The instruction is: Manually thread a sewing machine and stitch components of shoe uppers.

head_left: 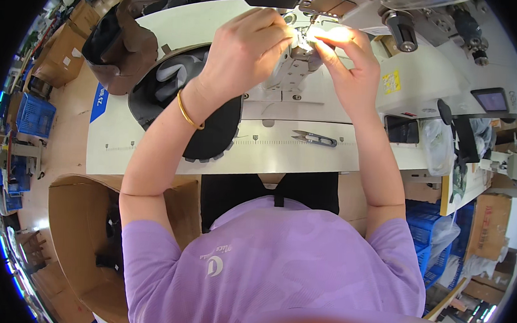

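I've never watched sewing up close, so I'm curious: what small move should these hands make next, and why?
Probably ease the left hand and right hand back before the sewing machine runs: both are pinched close around its needle area. Glare hides what, if anything, they hold.

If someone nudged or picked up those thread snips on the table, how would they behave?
The thread snips look slim and rigid, so they would probably feel stiff when lifted. Lying flat on the white table, they seem likelier to slide than roll if nudged. Their pointed blades stand apart, so they might prick a careless grip.
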`<state>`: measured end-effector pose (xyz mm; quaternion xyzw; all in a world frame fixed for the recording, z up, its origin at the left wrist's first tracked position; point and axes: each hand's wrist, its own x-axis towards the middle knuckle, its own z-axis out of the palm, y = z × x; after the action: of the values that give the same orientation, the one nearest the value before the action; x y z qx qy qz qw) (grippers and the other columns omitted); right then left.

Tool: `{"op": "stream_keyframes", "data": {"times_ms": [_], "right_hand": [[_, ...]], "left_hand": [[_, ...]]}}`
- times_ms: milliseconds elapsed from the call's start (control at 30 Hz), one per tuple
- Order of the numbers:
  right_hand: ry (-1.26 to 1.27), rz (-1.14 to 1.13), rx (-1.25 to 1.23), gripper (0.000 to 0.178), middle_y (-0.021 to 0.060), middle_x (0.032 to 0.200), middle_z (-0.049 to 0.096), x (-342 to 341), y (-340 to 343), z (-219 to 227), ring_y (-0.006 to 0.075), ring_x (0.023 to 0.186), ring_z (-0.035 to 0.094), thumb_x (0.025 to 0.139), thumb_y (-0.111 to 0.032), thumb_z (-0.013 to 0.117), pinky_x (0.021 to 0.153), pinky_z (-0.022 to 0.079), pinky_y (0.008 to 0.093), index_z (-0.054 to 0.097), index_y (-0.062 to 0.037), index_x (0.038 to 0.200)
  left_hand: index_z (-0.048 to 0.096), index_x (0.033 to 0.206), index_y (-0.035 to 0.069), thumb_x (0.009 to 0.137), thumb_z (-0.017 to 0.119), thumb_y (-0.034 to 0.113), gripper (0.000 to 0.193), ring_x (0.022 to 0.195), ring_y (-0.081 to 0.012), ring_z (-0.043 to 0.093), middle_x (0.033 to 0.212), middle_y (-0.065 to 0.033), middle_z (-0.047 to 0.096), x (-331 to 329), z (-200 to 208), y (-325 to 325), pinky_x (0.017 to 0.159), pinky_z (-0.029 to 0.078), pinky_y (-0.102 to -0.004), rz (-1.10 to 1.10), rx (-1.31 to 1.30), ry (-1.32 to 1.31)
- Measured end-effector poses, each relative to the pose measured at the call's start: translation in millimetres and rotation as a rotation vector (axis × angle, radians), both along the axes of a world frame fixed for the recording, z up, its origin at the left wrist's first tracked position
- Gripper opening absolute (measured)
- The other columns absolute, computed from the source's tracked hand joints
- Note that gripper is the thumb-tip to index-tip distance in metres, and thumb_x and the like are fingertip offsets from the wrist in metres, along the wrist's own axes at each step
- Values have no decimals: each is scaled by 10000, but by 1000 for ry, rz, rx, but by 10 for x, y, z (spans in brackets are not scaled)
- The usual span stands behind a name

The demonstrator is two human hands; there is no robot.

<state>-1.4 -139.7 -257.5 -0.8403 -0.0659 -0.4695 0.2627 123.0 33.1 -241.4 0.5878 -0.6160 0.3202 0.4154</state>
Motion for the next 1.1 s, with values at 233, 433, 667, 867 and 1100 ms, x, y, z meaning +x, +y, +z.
{"op": "stream_keyframes", "data": {"times_ms": [233,433,667,867,1100], "right_hand": [[143,88,220,200,28,996,691,96,-44,-43,159,987,580,838,-96,745,863,468,290,775,-113,1035],[152,71,228,193,29,999,691,94,-54,-57,154,986,589,845,-91,743,864,479,286,779,-114,1033],[130,102,204,198,33,999,687,118,-80,-80,144,980,596,842,-80,747,854,483,280,781,-117,1033],[109,122,215,194,31,997,681,121,-83,-90,139,983,594,843,-72,747,848,481,269,781,-113,1029],[107,112,187,189,27,986,677,115,-73,-89,131,969,591,845,-70,744,844,478,265,781,-111,1026]], "left_hand": [[700,895,42,764,714,-1,139,725,-257,611,840,-51,627,89,-19,-62,644,514,-337,78,-7,-86],[585,811,35,796,657,64,78,669,-244,614,780,-93,590,88,120,-11,602,506,-352,41,58,-158],[591,767,38,686,647,84,109,732,-301,615,810,-110,573,85,114,-7,638,508,-404,62,130,-80],[580,735,32,682,642,83,97,736,-298,624,815,-111,582,84,117,-27,644,514,-396,60,109,-104],[577,715,27,679,633,73,82,733,-292,623,800,-113,571,77,123,-16,643,513,-391,86,137,-135]]}}
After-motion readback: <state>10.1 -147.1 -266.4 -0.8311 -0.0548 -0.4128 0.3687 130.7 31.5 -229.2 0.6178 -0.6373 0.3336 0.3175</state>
